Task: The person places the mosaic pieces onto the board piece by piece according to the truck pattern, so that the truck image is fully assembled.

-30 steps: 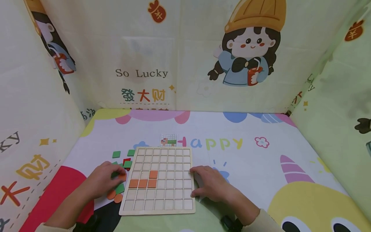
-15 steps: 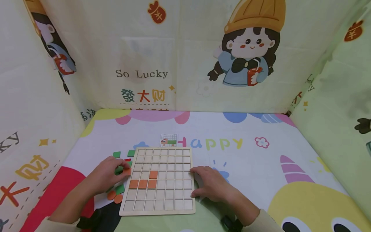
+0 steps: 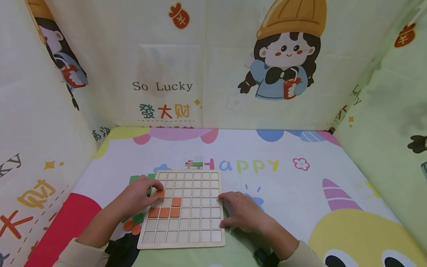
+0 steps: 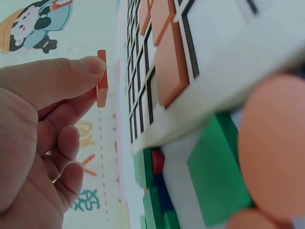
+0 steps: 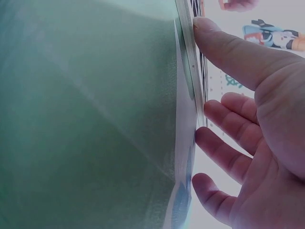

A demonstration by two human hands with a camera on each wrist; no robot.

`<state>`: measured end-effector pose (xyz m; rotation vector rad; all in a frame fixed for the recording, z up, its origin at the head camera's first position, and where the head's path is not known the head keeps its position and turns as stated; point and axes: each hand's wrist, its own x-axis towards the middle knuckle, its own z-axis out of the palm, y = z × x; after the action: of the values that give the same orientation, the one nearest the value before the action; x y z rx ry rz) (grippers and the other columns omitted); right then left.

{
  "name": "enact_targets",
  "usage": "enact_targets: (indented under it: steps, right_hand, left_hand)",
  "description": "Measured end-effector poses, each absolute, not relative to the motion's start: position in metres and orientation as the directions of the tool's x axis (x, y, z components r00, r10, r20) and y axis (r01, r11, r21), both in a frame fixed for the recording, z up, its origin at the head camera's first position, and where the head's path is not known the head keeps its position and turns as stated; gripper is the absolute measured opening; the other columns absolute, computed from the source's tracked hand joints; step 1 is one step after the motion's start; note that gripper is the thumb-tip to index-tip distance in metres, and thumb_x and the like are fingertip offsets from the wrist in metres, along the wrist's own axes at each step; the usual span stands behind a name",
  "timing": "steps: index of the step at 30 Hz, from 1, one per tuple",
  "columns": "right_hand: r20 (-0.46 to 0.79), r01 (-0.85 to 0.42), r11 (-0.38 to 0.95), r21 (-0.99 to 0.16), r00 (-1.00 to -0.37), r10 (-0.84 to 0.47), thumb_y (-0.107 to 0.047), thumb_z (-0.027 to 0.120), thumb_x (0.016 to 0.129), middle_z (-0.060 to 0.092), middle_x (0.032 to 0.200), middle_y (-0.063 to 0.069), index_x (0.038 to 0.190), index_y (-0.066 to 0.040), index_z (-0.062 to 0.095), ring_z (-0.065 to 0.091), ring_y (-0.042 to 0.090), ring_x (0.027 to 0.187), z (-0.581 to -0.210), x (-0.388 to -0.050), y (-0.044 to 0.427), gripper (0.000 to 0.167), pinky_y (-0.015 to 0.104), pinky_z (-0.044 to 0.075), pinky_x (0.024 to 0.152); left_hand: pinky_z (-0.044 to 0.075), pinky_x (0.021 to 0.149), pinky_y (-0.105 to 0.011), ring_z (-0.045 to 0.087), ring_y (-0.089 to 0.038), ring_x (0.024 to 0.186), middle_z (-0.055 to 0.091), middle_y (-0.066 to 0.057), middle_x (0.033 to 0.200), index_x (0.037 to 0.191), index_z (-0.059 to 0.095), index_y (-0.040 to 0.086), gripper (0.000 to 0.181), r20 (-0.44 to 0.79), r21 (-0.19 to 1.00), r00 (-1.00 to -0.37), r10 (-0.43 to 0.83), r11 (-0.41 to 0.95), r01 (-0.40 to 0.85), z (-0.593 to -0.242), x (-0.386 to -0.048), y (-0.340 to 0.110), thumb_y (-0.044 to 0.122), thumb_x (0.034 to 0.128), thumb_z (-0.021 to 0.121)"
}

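Note:
My left hand (image 3: 139, 193) pinches a thin orange tile (image 4: 102, 90) between thumb and fingers, above the left side of a wooden grid board (image 3: 197, 224). In the left wrist view the tile stands edge-on, apart from the board. Several orange square tiles (image 3: 164, 212) lie in the grid's cells: a row at the left, and one (image 3: 176, 201) in the row above. Loosely spread, my right hand (image 3: 242, 209) touches the board's right edge with thumb and fingertips; it holds no tile.
Left of the board lie loose green tiles (image 3: 138, 218) and orange discs (image 3: 128, 225), partly hidden by my left arm. A small printed grid picture (image 3: 194, 162) lies behind the board. Patterned cloth walls (image 3: 220, 74) enclose the table at the back and sides.
My left hand has carried the orange tile from the loose pieces rightward and away from me, over the board's left side. The right hand stays at the board's edge.

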<state>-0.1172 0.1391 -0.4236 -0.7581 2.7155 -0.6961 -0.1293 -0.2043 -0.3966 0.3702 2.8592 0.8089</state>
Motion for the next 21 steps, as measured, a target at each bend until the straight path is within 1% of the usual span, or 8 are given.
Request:
enact_targets:
  steps: [4,8,16,21]
  right_hand:
    - [-0.096,-0.426,0.754,-0.500,-0.838,-0.537,-0.038,0.086,0.076,0.060,0.134,0.005,0.135,-0.011,0.057,0.052,0.029,0.125,-0.424,-0.117,0.139,0.071,0.053,0.040,0.101]
    - [-0.106,-0.417,0.759,-0.500,-0.841,-0.531,-0.039,0.086,0.076,0.059,0.135,0.005,0.135,-0.011,0.057,0.051,0.029,0.126,-0.424,-0.117,0.139,0.071,0.054,0.040,0.102]
    - [-0.110,-0.417,0.764,-0.492,-0.841,-0.530,-0.039,0.087,0.076,0.059,0.135,0.005,0.135,-0.011,0.057,0.051,0.029,0.126,-0.424,-0.117,0.138,0.072,0.053,0.040,0.102]
    - [-0.110,-0.417,0.763,-0.494,-0.841,-0.530,-0.039,0.087,0.075,0.059,0.135,0.005,0.135,-0.010,0.057,0.052,0.029,0.125,-0.423,-0.117,0.138,0.072,0.053,0.040,0.102]
  left_hand:
    - [0.054,0.073,-0.033,0.052,-0.025,0.100,0.064,-0.002,0.101,0.099,0.073,0.014,0.018,-0.061,0.520,-0.960,0.273,0.830,0.203,-0.399,-0.133,-0.196,0.015,0.0829,0.082]
    - [0.055,0.072,-0.033,0.051,-0.025,0.102,0.064,-0.002,0.101,0.099,0.072,0.014,0.020,-0.064,0.520,-0.963,0.263,0.832,0.193,-0.401,-0.134,-0.190,0.014,0.0818,0.083]
    - [0.050,0.078,-0.036,0.051,-0.021,0.098,0.064,0.002,0.100,0.100,0.072,0.014,0.017,-0.073,0.511,-0.951,0.299,0.830,0.222,-0.404,-0.142,-0.182,0.015,0.0853,0.080]
    - [0.050,0.077,-0.035,0.051,-0.021,0.098,0.063,0.002,0.100,0.101,0.072,0.014,0.017,-0.094,0.528,-0.949,0.301,0.823,0.209,-0.405,-0.145,-0.175,0.015,0.0860,0.079]
